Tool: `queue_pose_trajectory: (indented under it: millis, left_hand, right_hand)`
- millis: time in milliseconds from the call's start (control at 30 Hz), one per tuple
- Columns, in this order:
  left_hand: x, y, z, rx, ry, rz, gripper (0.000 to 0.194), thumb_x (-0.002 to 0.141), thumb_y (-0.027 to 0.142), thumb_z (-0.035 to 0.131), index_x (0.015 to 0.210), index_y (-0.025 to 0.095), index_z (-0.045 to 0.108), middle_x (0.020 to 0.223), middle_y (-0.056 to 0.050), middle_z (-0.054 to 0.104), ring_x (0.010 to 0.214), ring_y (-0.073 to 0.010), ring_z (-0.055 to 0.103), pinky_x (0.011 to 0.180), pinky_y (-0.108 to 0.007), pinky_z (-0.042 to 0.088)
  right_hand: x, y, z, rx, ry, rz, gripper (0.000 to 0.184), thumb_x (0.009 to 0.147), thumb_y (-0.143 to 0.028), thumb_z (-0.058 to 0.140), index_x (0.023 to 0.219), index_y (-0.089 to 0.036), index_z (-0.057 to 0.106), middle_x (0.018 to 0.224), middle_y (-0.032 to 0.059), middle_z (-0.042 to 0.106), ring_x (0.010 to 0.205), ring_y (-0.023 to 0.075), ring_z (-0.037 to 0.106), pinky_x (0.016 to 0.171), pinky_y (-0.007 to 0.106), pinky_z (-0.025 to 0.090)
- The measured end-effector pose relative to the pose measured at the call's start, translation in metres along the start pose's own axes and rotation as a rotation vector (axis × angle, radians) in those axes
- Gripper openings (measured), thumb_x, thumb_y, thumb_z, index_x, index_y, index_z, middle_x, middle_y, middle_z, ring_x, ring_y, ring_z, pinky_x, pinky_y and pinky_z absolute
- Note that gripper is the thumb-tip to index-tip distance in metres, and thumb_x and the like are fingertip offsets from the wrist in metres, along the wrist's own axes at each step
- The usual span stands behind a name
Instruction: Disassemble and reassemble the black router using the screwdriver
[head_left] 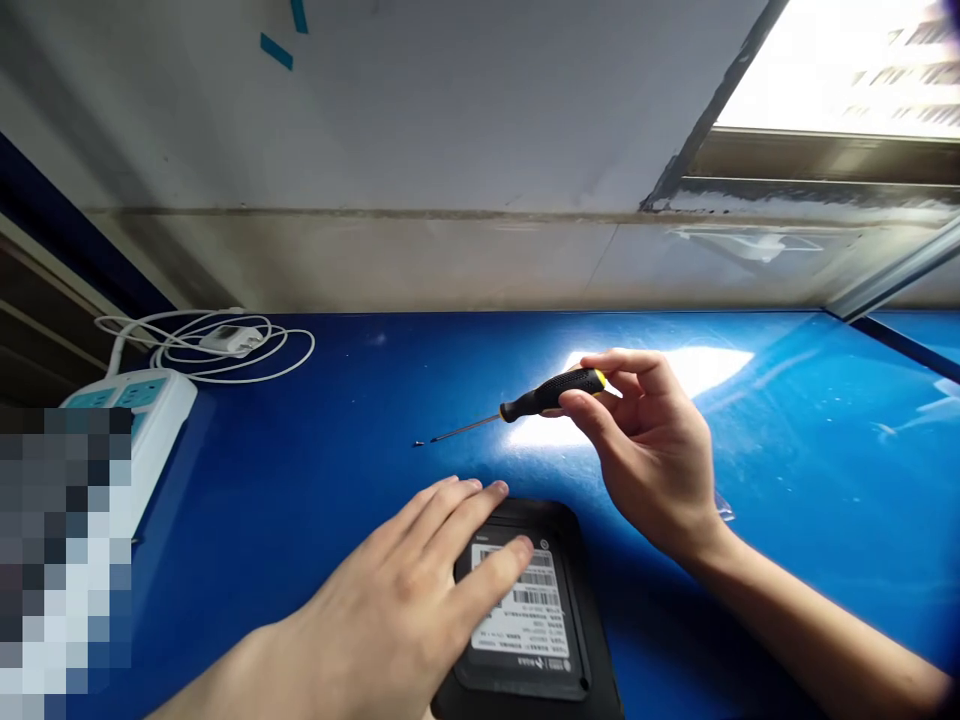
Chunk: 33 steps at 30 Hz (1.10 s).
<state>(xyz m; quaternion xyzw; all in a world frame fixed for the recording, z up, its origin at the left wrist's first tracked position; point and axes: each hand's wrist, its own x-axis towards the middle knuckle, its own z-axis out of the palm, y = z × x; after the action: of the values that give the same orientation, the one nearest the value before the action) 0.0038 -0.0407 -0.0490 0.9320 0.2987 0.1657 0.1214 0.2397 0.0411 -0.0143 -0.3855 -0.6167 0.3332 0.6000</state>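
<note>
My right hand [656,450] holds a screwdriver [551,395] by its black and yellow handle, between thumb and fingers. The thin shaft slants down to the left. Close to its tip is a tiny screw [418,443]; whether the two touch, I cannot tell. My left hand [420,580] grips the upper left side of a black rectangular device [592,620], thumb over its face and fingers along the corner. A white label [536,625] with barcodes and print covers much of that face. The fingers hide the device's left corner, and its lower end runs out of view.
A white power strip [176,400] with teal sockets stands at the left, partly hidden by a pixelated patch. Behind it lie a coiled white cable [300,350] and a white adapter [231,341]. The blue tabletop [300,520] meets a pale wall [450,120] at the back.
</note>
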Motion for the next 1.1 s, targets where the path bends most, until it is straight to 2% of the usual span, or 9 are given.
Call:
queue_pose_trajectory:
  millis: [133,267,433,533,633,733,867,967,1100]
  left_hand:
    - [0.000,0.005,0.009,-0.013,-0.013,-0.014,0.097,0.079,0.060,0.078,0.159,0.024,0.036,0.169,-0.022,0.038,0.151,-0.0465,0.041,0.120,-0.064,0.041]
    - [-0.001,0.005,0.010,-0.015,0.010,-0.006,0.101,0.075,0.057,0.082,0.160,0.024,0.037,0.169,-0.020,0.037,0.150,-0.0467,0.042,0.120,-0.064,0.041]
    - [0.001,0.000,0.002,-0.098,-0.019,0.002,0.101,0.076,0.058,0.080,0.161,0.022,0.038,0.170,-0.019,0.037,0.150,-0.0447,0.043,0.121,-0.064,0.040]
    - [0.004,-0.001,-0.005,-0.155,-0.060,-0.124,0.116,0.075,0.066,0.081,0.167,0.024,0.024,0.174,-0.014,0.030,0.157,-0.0422,0.033,0.124,-0.063,0.038]
    - [0.008,-0.002,-0.012,-0.204,-0.100,-0.294,0.134,0.068,0.071,0.085,0.170,0.026,0.010,0.176,-0.014,0.021,0.161,-0.0412,0.020,0.122,-0.064,0.040]
    - [0.013,-0.002,-0.019,-0.242,-0.116,-0.406,0.136,0.065,0.070,0.088,0.169,0.025,0.014,0.175,-0.017,0.022,0.161,-0.0417,0.022,0.122,-0.064,0.040]
    - [0.020,0.000,-0.029,-0.276,-0.162,-0.457,0.129,0.064,0.065,0.091,0.166,0.022,0.024,0.172,-0.020,0.028,0.160,-0.0415,0.024,0.123,-0.065,0.038]
    - [0.024,0.001,-0.032,-0.298,-0.199,-0.477,0.130,0.064,0.065,0.091,0.166,0.021,0.022,0.173,-0.020,0.024,0.161,-0.0419,0.021,0.124,-0.065,0.035]
    - [0.023,0.000,-0.035,-0.346,-0.232,-0.486,0.129,0.065,0.067,0.090,0.167,0.025,0.023,0.176,-0.016,0.020,0.162,-0.0420,0.015,0.126,-0.065,0.032]
  right_hand:
    - [-0.003,0.003,0.007,0.000,-0.044,0.012,0.026,0.091,-0.030,0.079,0.106,-0.026,0.058,0.090,-0.0021,0.074,0.074,0.0144,0.079,0.061,0.024,0.065]
    - [-0.005,0.004,0.011,0.014,-0.076,0.010,0.028,0.090,-0.032,0.081,0.105,-0.027,0.057,0.089,-0.0036,0.073,0.079,0.0156,0.080,0.065,0.025,0.066]
    - [-0.001,-0.001,0.006,0.032,0.002,0.042,0.026,0.091,-0.035,0.079,0.107,-0.027,0.061,0.088,-0.0028,0.072,0.075,0.0152,0.078,0.070,0.029,0.068]
    - [0.004,-0.003,-0.002,0.093,0.059,0.095,0.025,0.093,-0.039,0.076,0.112,-0.027,0.065,0.088,-0.0022,0.072,0.074,0.0138,0.076,0.071,0.028,0.067]
    - [0.005,-0.004,-0.009,0.199,0.059,0.175,0.024,0.094,-0.039,0.074,0.114,-0.028,0.069,0.088,-0.0016,0.073,0.074,0.0135,0.073,0.071,0.028,0.066]
    - [0.001,-0.006,-0.010,0.258,-0.005,0.225,0.023,0.093,-0.038,0.074,0.114,-0.029,0.070,0.088,-0.0012,0.072,0.074,0.0152,0.072,0.071,0.032,0.066]
    - [-0.003,-0.007,-0.009,0.212,-0.091,0.209,0.024,0.094,-0.041,0.074,0.115,-0.030,0.071,0.085,-0.0011,0.071,0.071,0.0161,0.071,0.068,0.034,0.066]
    - [-0.002,-0.005,-0.010,0.192,-0.097,0.191,0.023,0.093,-0.041,0.074,0.114,-0.031,0.072,0.082,-0.0013,0.071,0.069,0.0158,0.070,0.066,0.032,0.065]
    - [-0.003,-0.003,-0.011,0.207,-0.090,0.239,0.023,0.093,-0.042,0.075,0.115,-0.033,0.072,0.088,-0.0013,0.071,0.075,0.0149,0.071,0.072,0.030,0.065]
